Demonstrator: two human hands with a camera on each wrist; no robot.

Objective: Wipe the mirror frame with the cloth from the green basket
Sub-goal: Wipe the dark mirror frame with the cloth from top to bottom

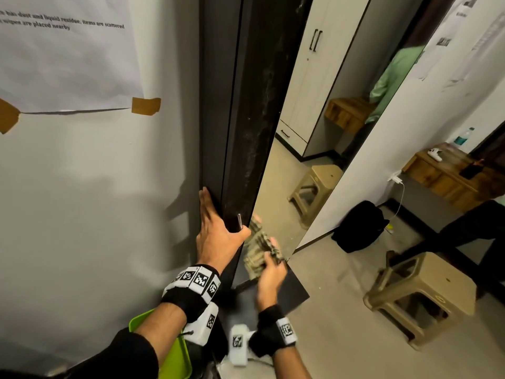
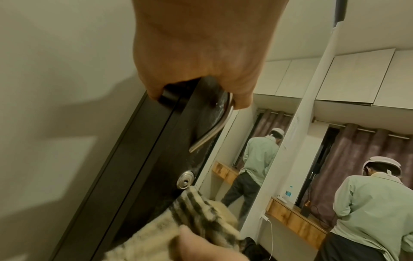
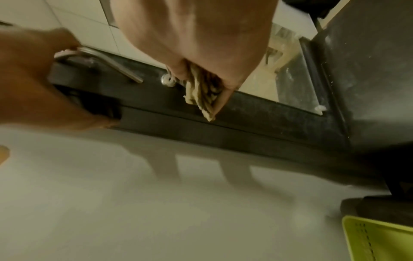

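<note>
The mirror's dark frame (image 1: 246, 132) runs up the wall, streaked with pale dust. My left hand (image 1: 218, 231) grips its outer edge, fingers on the wall side and thumb hooked over the front by a metal handle (image 2: 214, 128). Just below, my right hand (image 1: 270, 272) holds a bunched beige striped cloth (image 1: 257, 250) against the frame's inner edge, beside the round lock (image 2: 185, 180). The right wrist view shows the cloth (image 3: 203, 95) pinched in that hand's fingers (image 3: 223, 77) and lying on the frame (image 3: 268, 114). The green basket (image 1: 164, 351) sits under my left forearm.
A taped paper sheet (image 1: 68, 50) hangs on the wall to the left. On the floor to the right are a beige stool (image 1: 420, 291), a black bag (image 1: 358, 225) and a dark board (image 1: 287, 291). A person in a green shirt (image 2: 368, 203) stands by a wooden shelf (image 1: 448, 173).
</note>
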